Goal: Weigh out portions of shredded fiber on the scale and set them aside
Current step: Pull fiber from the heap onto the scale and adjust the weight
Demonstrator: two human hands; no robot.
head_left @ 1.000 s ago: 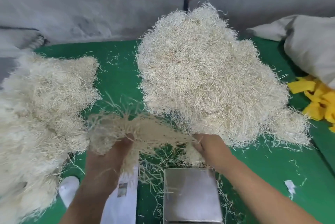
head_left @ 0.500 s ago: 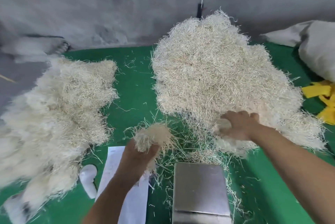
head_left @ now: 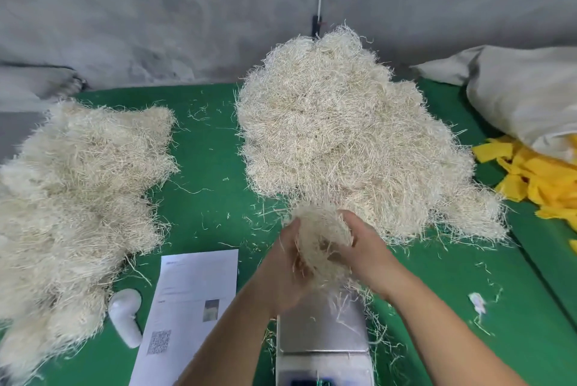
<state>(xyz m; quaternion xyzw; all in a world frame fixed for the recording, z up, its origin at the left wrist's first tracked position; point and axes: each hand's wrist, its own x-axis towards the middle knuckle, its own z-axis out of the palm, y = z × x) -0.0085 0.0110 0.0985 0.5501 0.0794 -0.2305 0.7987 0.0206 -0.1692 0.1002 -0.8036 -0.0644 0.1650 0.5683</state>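
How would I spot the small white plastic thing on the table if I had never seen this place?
Start at the big heap of pale fiber on the left of the green table. At its near edge, just left of the printed sheet of paper, lies the white plastic gadget. It is smooth, solid and rounded, unlike the stringy fiber and flat paper beside it.

Both hands (head_left: 324, 256) cupping fiber clump (head_left: 321, 231), above scale (head_left: 323, 335)

Green table (head_left: 212, 186) carries two fiber heaps (head_left: 349, 148), scale (head_left: 324, 342), paper sheet (head_left: 193, 298).
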